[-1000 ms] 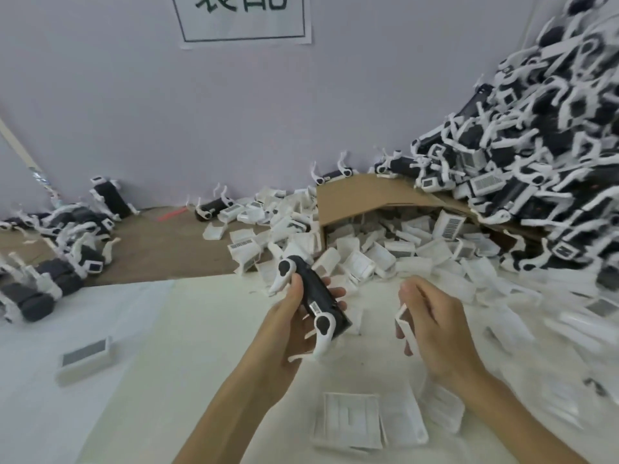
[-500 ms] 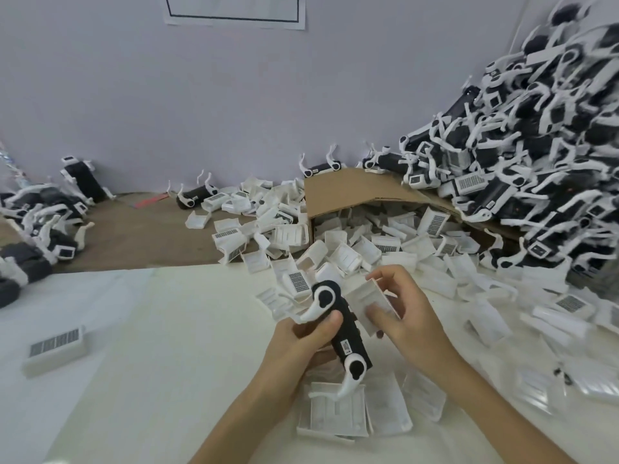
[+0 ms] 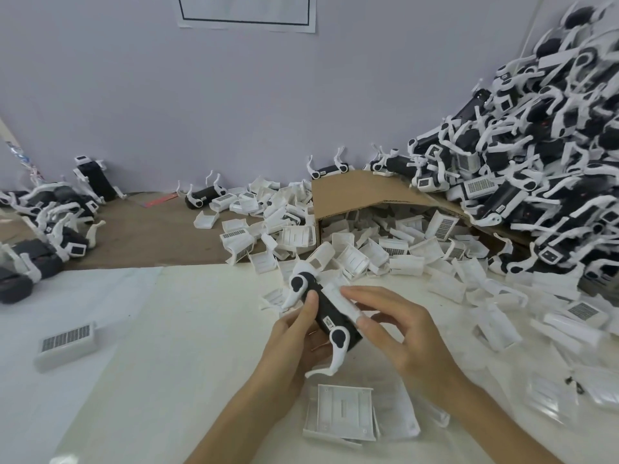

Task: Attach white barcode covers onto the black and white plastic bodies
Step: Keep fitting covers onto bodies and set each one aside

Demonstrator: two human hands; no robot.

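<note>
The left hand (image 3: 298,336) curled round one body (image 3: 330,314), thumb on top. The right hand (image 3: 405,333), fingers half spread, pinched one cover (image 3: 340,296) against the body's right flank. The body hung over the table (image 3: 187,329), its long axis running far-left to near-right. Loose covers (image 3: 368,249) beyond were too many to count.

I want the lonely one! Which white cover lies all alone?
The white plastic barcode cover at far left, barcode up, away from the heap.

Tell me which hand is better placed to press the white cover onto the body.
Right. The right hand holds the white cover against the body; the left hand only grips that body.
</note>
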